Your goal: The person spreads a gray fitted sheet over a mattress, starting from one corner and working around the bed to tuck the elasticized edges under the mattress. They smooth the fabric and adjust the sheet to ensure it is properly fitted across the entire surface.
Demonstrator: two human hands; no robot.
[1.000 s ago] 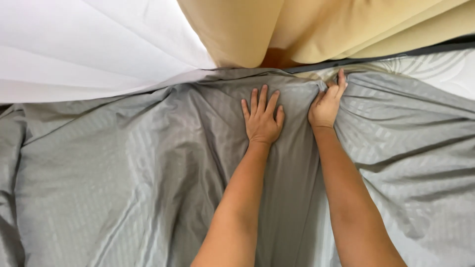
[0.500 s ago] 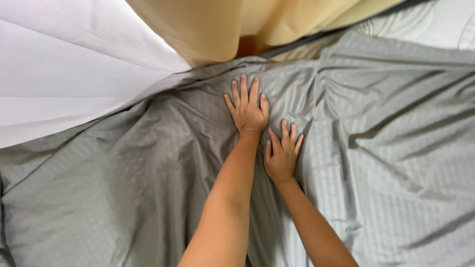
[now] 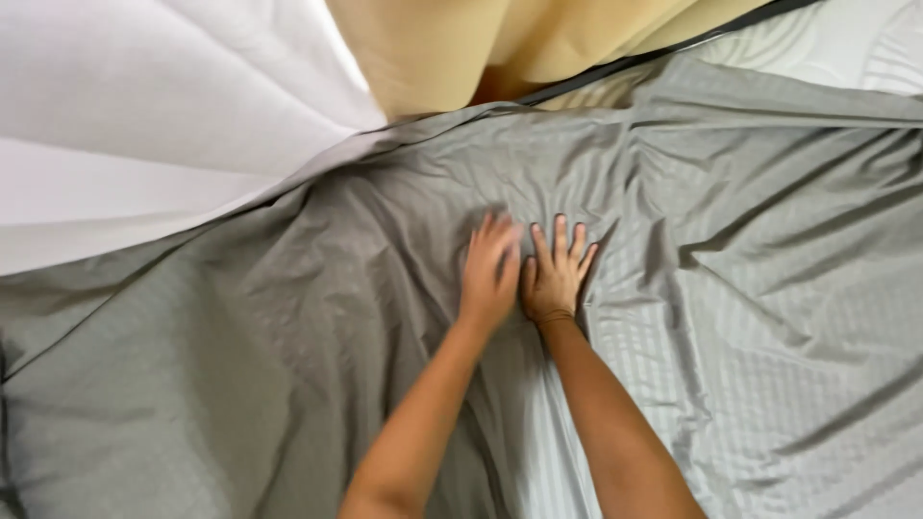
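Left hand (image 3: 490, 274) blurred, flat, released on grey sheet (image 3: 288, 365); right hand (image 3: 556, 274) touching at 3 o'clock, fingers spread, released.

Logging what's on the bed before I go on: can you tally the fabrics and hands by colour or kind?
Grey striped sheet: 1
White cover: 1
Tan fabric: 1
White mattress: 1
Hands pressed flat on the grey striped sheet: 2, left hand and right hand
Total: 6

Both hands, L (image 3: 490, 274) & R (image 3: 556, 272), flat side by side mid bedsheet (image 3: 769, 317); duvet (image 3: 144, 125) behind-left, mattress (image 3: 846, 43) behind-right.
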